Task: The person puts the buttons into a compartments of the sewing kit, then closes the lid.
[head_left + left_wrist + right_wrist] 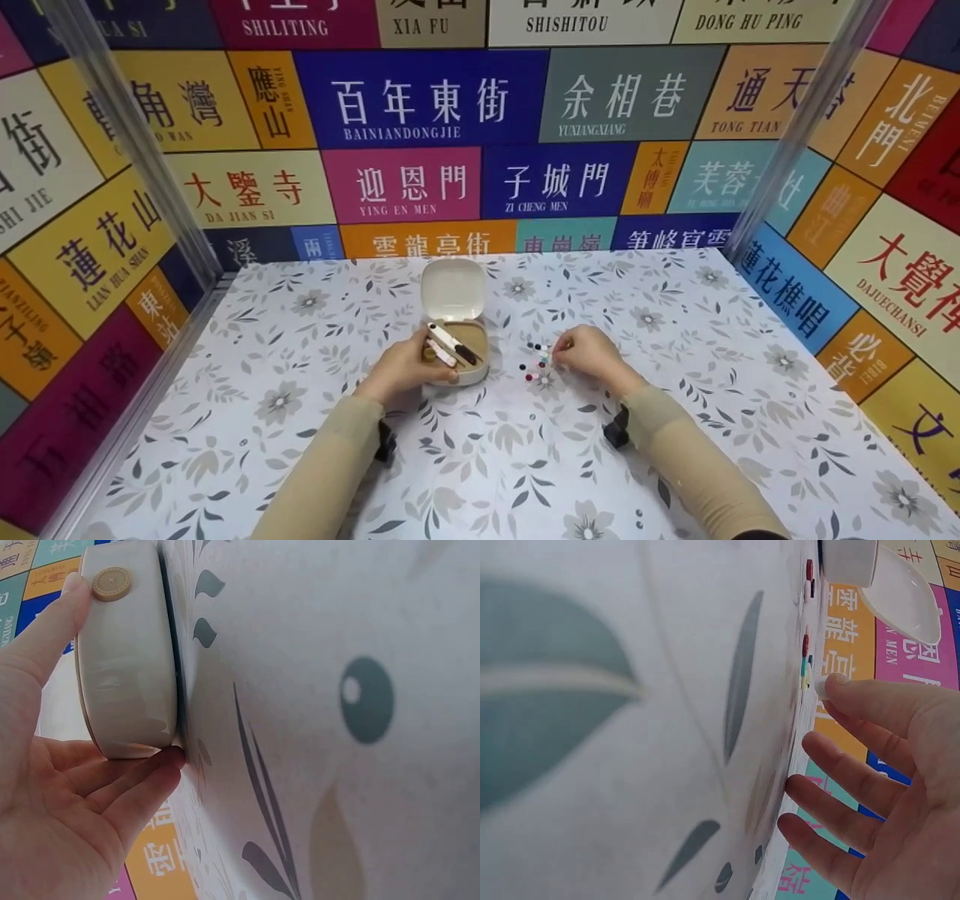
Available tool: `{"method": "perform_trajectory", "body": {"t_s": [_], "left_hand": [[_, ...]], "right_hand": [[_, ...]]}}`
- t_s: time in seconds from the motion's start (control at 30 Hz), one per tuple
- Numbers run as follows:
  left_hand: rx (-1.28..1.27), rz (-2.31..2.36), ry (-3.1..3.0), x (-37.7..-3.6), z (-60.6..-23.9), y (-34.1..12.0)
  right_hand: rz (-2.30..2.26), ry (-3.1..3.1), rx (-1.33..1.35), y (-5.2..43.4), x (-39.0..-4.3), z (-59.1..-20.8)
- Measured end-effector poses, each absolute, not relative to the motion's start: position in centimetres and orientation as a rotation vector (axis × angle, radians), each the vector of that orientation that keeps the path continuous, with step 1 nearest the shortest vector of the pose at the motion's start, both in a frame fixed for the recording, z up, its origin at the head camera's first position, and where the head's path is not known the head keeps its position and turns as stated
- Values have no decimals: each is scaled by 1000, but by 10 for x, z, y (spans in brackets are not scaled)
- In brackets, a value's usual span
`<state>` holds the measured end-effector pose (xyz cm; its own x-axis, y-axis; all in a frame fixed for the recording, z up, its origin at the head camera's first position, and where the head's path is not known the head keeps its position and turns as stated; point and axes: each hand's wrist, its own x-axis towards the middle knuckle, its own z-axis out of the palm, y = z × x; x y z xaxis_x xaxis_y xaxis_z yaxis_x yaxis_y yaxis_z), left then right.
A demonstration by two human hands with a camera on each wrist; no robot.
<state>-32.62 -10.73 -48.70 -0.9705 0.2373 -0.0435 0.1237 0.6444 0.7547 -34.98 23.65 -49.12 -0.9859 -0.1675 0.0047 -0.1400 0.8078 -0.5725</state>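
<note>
A small white box [480,369] with rounded corners stands on the table, its lid [453,289] raised at the back. Inside lie slim white and dark stick-like pieces [454,345] on a tan floor. My left hand [405,367] grips the left side of the box, thumb near the round tan button [112,583] on its front. Several small round coloured pieces [529,377], red, black, white and teal, lie scattered right of the box. Beside them, my right hand [592,351] pinches a small white piece [821,688] between thumb and index finger; the other fingers are spread.
A white tablecloth [300,465] with grey leaves and flowers covers the table. Panels [420,97] with coloured lettered blocks enclose it at the back and both sides. Clear upright strips [795,105] stand at the back corners.
</note>
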Motion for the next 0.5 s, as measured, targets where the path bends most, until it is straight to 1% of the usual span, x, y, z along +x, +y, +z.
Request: {"method": "perform_trajectory", "body": {"t_s": [0.5], "left_hand": [[329,1228,2745,-323,-486,-107]], "right_hand": [[-1255,2858,-223,239,-349,-493]]}}
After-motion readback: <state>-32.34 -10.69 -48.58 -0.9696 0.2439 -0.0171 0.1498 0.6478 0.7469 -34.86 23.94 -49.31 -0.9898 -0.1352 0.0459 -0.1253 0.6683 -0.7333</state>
